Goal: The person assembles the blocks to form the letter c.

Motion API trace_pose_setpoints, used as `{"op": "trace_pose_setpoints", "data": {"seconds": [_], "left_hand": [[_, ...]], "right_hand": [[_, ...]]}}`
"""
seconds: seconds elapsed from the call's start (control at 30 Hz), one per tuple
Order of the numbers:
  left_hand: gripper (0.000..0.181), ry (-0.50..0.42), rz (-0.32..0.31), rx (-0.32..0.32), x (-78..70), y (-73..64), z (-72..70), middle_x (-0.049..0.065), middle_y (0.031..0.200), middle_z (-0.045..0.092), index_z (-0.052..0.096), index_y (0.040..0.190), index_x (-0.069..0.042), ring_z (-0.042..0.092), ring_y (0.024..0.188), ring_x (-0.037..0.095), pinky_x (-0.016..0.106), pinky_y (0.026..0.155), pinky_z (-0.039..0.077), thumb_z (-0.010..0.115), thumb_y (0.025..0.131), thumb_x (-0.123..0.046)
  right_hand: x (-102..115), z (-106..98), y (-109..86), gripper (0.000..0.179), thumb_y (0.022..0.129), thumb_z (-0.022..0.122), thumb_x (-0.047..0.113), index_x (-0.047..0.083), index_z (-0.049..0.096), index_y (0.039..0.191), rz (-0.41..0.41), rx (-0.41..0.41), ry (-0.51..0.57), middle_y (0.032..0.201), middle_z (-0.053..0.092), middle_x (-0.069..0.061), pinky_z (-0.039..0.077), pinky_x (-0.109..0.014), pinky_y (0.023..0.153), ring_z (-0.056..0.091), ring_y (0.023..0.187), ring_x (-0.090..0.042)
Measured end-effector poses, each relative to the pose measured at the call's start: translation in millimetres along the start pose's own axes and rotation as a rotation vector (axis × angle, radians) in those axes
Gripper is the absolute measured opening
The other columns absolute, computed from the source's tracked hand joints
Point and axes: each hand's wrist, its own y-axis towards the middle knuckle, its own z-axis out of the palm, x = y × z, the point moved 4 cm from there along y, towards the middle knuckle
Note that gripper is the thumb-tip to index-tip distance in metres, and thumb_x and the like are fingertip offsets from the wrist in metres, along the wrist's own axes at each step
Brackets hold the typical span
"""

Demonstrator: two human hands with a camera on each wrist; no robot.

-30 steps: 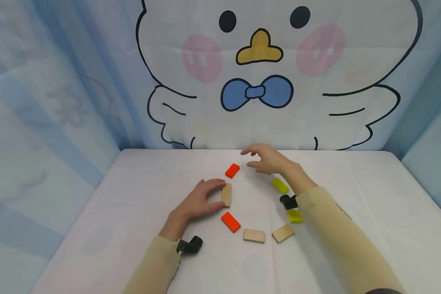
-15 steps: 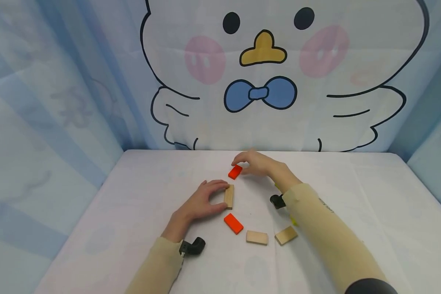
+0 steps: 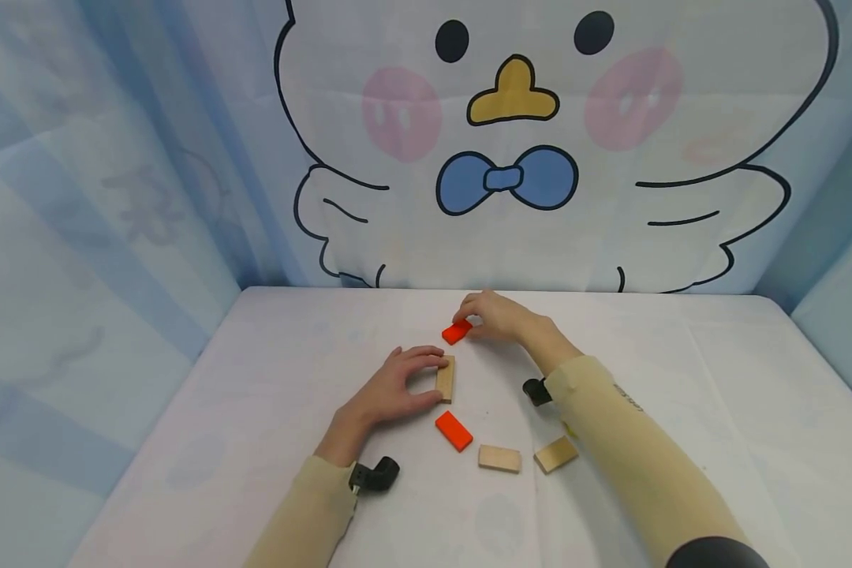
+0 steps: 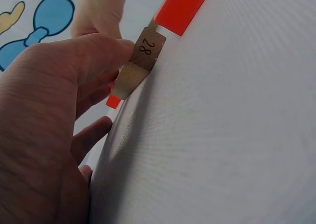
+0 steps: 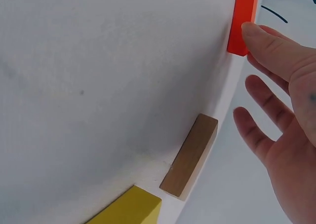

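In the head view my left hand (image 3: 386,390) holds a plain wooden block (image 3: 446,380) between thumb and fingers. That wooden block, with "28" on its end (image 4: 148,49), lies on the table. My right hand (image 3: 500,319) pinches the far red block (image 3: 456,332), just beyond the wooden one. In the right wrist view the thumb presses on this red block (image 5: 241,29), while two other fingers hang free of it. A second red block (image 3: 454,431) lies nearer, below the left hand's block.
Two plain wooden blocks (image 3: 500,458) (image 3: 557,454) lie at the near side of the curved row. Another wooden block (image 5: 190,155) and a yellow block (image 5: 128,206) lie by the right hand, covered by the right arm in the head view. A patterned curtain (image 3: 504,244) backs the white table.
My right hand has moved left from beside a wooden block to the far red block and taken hold of it. The red block has turned slightly. My left hand stays at its wooden block.
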Motion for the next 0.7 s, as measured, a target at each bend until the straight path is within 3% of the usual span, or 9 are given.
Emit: {"op": "trace_pose_setpoints", "data": {"seconds": [0.27,0.7], "left_hand": [[0.038,-0.017,0.009,-0.008,-0.3,0.1,-0.5,0.001,0.142,0.056,0.07,0.128,-0.015,0.045,0.136,0.02,0.06,0.119,0.009,0.074,0.091,-0.024],[0.04,0.001,-0.001,0.006,0.8,1.1,0.3,0.001,0.142,0.056,0.069,0.13,-0.014,0.044,0.137,0.021,0.059,0.12,0.008,0.072,0.092,-0.027]], "right_hand": [[0.6,2.5,0.5,0.024,0.093,0.072,0.009,0.011,0.074,0.117,0.031,-0.024,0.016,0.121,0.064,-0.005,0.045,-0.044,0.104,0.052,0.115,-0.028],[1.3,2.7,-3.8,0.022,0.093,0.07,0.004,0.008,0.073,0.114,0.047,-0.023,0.074,0.119,0.065,-0.008,0.047,-0.044,0.102,0.058,0.114,-0.03]]}}
